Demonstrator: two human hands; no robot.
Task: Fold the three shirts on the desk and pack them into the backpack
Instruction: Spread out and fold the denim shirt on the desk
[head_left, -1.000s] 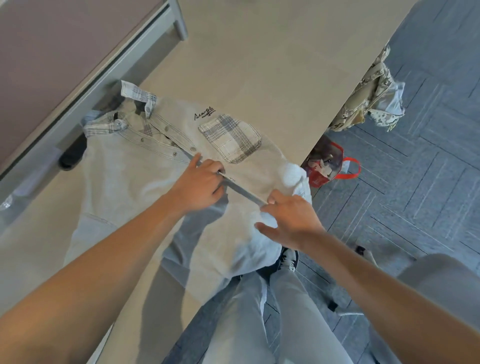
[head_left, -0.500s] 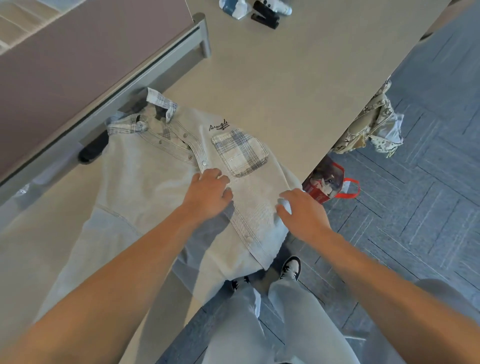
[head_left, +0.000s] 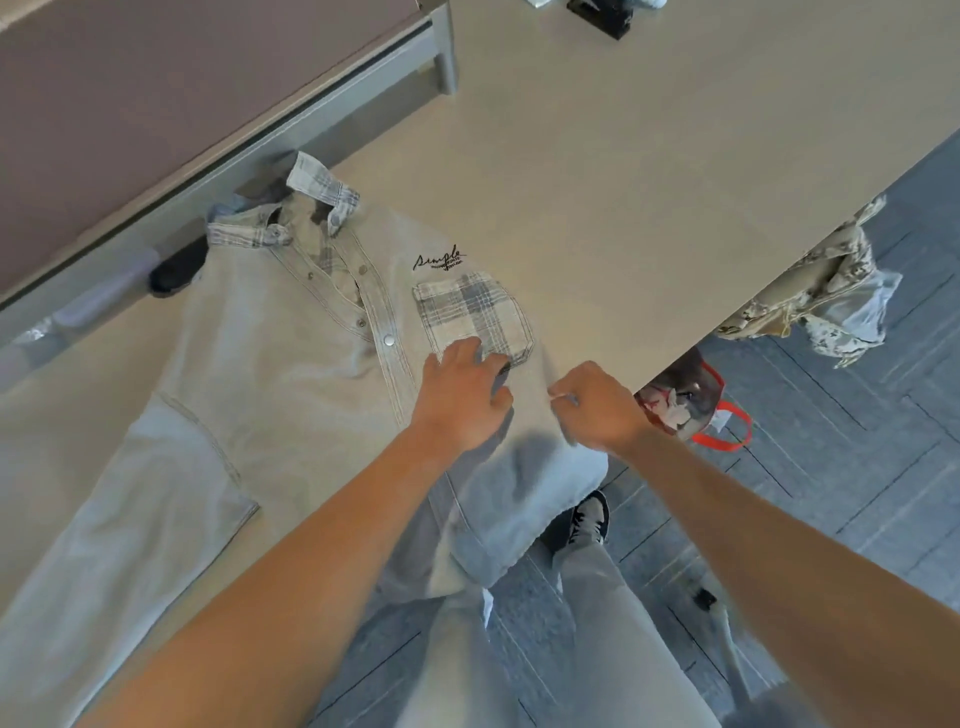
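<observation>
A pale denim shirt (head_left: 280, 374) with a plaid collar and plaid chest pocket lies face up on the beige desk (head_left: 649, 171), its hem hanging over the near edge. My left hand (head_left: 462, 395) presses flat on the shirt front just below the pocket. My right hand (head_left: 597, 402) pinches the shirt's side edge beside the pocket, close to the desk edge. A camouflage-patterned shirt (head_left: 810, 291) hangs off the desk's right edge. No backpack is in view.
A grey partition rail (head_left: 291, 130) runs along the desk's far left side, with a dark object (head_left: 179, 267) under it by the collar. A black item (head_left: 602, 18) sits at the far desk end. A red-handled bag (head_left: 691, 405) stands on the carpet below. My legs and shoes are beneath the desk edge.
The placket strip stretched between my hands a second ago now lies flat. My left hand moved up to the pocket; my right hand closed on the shirt's side edge.
</observation>
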